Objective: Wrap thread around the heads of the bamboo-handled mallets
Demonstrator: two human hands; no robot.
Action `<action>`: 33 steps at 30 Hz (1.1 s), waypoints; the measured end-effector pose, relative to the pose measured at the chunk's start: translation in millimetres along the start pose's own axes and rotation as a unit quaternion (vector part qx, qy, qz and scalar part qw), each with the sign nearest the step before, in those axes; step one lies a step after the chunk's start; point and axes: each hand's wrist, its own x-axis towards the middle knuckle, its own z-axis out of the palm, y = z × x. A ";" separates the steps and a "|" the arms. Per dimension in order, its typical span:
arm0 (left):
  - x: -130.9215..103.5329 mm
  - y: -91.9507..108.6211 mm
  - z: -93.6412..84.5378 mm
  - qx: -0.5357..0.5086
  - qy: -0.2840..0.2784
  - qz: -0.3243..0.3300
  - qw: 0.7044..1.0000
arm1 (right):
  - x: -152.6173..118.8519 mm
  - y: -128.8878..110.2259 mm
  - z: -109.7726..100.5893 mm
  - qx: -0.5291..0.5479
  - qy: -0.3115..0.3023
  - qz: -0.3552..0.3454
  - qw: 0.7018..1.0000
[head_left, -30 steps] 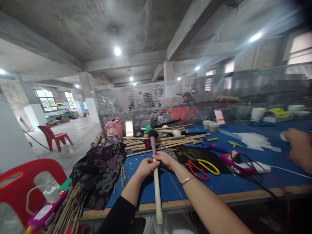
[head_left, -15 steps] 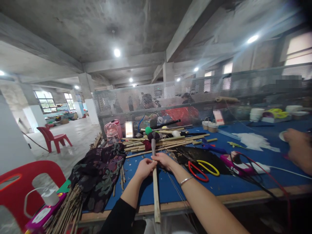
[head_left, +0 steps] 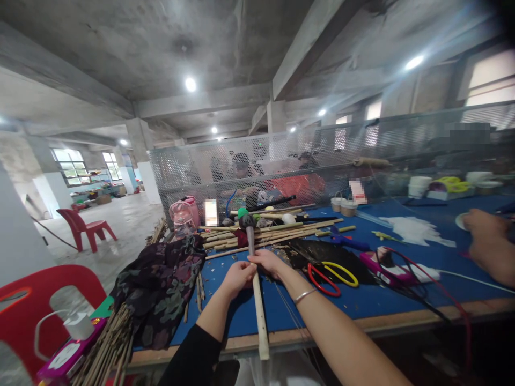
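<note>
Both hands meet on a pale wooden stick [head_left: 260, 316] above the blue table. My left hand [head_left: 238, 277] pinches it from the left, and my right hand [head_left: 265, 262] grips it from the right, just higher up. The stick's near end reaches past the table's front edge. Beyond my fingers a grey wrapped section [head_left: 251, 240] leads to a dark rounded piece near a green ball [head_left: 243, 213]. Red-and-yellow-handled scissors [head_left: 332, 276] lie right of my right wrist, partly on black cloth [head_left: 317, 254].
Several bamboo sticks [head_left: 306, 231] lie across the table behind my hands. Camouflage cloth [head_left: 161, 289] covers the left side, beside a thin stick bundle [head_left: 108, 343]. A purple power strip [head_left: 388, 271] with cables sits right. Another person's hand [head_left: 488, 236] is at far right.
The stick's near end has swung slightly to the right, and small dark holes now show along it. Both hands keep their hold. The whole view has shifted slightly.
</note>
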 end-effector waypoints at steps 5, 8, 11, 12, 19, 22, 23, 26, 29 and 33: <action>3.1 -3.5 -1.1 0.028 0.041 0.016 0.999 | -2.0 -4.4 6.3 -0.002 0.013 -0.010 1.000; -1.8 3.8 -2.2 -0.042 -0.026 -0.010 0.999 | -4.8 -5.5 1.9 0.018 -0.020 0.000 1.000; -7.2 10.3 -2.4 -0.091 -0.074 -0.026 0.993 | -6.6 -5.1 -2.8 0.060 -0.069 -0.010 0.996; -8.0 10.9 -2.3 -0.097 -0.085 -0.032 0.991 | -7.0 -5.1 -3.5 0.060 -0.075 -0.010 0.995; -2.0 1.2 -2.8 0.064 0.021 0.004 0.998 | -5.8 -5.2 1.3 -0.021 -0.010 0.020 1.000; -1.6 1.4 -4.6 0.130 0.059 0.020 0.990 | -3.8 -2.6 1.1 -0.012 -0.016 0.010 1.000; -2.3 2.6 -4.9 0.125 0.055 0.017 0.990 | -3.6 -1.9 0.4 -0.005 -0.019 0.005 1.000; -5.6 7.7 -3.9 0.040 -0.005 0.014 0.999 | -4.5 -1.6 -2.4 0.026 -0.040 -0.020 0.999; -8.1 10.2 -1.1 -0.037 -0.079 0.010 0.996 | -6.4 -3.9 -3.4 0.057 -0.068 -0.039 0.995; -6.0 4.8 1.4 0.011 -0.047 -0.005 0.999 | -8.9 -8.3 -0.2 0.008 -0.024 -0.022 0.999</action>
